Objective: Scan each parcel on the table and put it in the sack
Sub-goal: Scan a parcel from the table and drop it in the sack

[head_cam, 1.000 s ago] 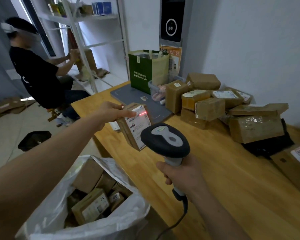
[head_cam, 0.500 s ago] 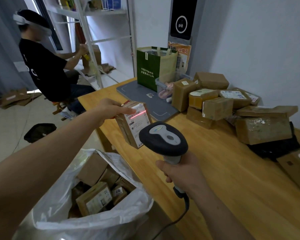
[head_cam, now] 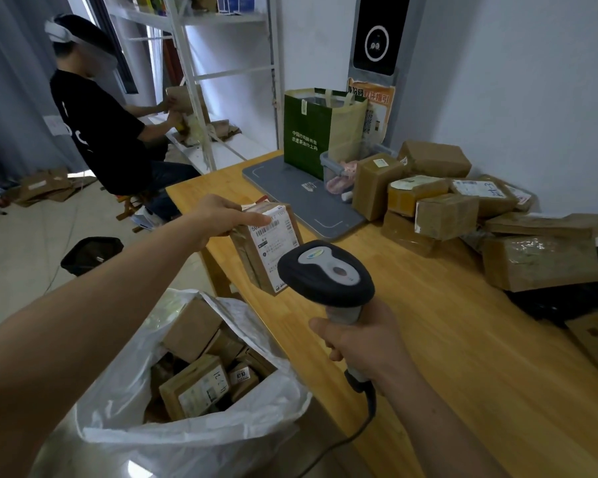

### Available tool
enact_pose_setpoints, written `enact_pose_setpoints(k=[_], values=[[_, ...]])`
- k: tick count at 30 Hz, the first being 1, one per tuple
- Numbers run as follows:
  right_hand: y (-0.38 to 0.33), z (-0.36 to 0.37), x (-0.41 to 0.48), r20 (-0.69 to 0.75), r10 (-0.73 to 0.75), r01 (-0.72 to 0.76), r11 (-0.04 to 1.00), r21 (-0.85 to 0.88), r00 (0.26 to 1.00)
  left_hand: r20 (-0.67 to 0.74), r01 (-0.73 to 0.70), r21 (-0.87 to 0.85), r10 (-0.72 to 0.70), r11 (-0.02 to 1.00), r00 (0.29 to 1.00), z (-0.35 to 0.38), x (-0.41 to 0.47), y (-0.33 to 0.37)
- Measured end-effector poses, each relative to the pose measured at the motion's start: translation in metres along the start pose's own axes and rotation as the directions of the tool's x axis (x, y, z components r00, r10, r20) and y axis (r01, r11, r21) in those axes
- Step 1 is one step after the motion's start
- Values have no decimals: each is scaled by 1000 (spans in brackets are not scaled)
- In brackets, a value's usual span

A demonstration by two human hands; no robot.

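Observation:
My left hand [head_cam: 227, 214] grips a small brown parcel [head_cam: 268, 248] by its top edge, holding it above the table's near corner with its white label turned toward me. My right hand [head_cam: 361, 341] is closed around the handle of a black and grey barcode scanner [head_cam: 325, 272], whose head points at the label from close by. No red beam shows on the label. Below, the white sack [head_cam: 194, 401] stands open beside the table with several brown parcels inside. A heap of brown parcels [head_cam: 446, 215] lies on the wooden table [head_cam: 446, 339] at the back right.
A grey mat [head_cam: 290, 191], a green bag [head_cam: 320, 129] and a small plastic bin [head_cam: 335, 174] sit at the table's far end. A black pouch [head_cam: 567, 301] lies under the parcels at right. A seated person [head_cam: 101, 125] works at white shelving [head_cam: 201, 77] to the left. A black bin [head_cam: 90, 253] stands on the floor.
The red scan line that crossed the label's top has gone out. The parcel and scanner stay close together, the view has shifted slightly.

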State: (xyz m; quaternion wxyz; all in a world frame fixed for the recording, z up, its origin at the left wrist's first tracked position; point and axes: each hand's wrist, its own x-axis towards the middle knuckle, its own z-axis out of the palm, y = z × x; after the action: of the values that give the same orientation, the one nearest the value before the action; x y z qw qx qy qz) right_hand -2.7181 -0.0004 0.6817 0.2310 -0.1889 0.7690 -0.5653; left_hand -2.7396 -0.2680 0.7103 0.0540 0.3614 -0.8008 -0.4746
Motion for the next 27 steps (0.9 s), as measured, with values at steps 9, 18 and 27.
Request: enact_pose_setpoints(k=[9, 18, 27], values=[[19, 19, 15, 44, 86, -88, 995, 54, 995, -120, 400, -239, -436, 885, 892, -30, 0, -139], [20, 50, 33, 89, 185, -191, 980, 63, 979, -213, 574, -342, -656, 744, 724, -32, -2, -322], [38, 36, 38, 0, 294, -290, 946, 146, 956, -80, 493, -120, -503, 862, 860, 48, -6, -235]])
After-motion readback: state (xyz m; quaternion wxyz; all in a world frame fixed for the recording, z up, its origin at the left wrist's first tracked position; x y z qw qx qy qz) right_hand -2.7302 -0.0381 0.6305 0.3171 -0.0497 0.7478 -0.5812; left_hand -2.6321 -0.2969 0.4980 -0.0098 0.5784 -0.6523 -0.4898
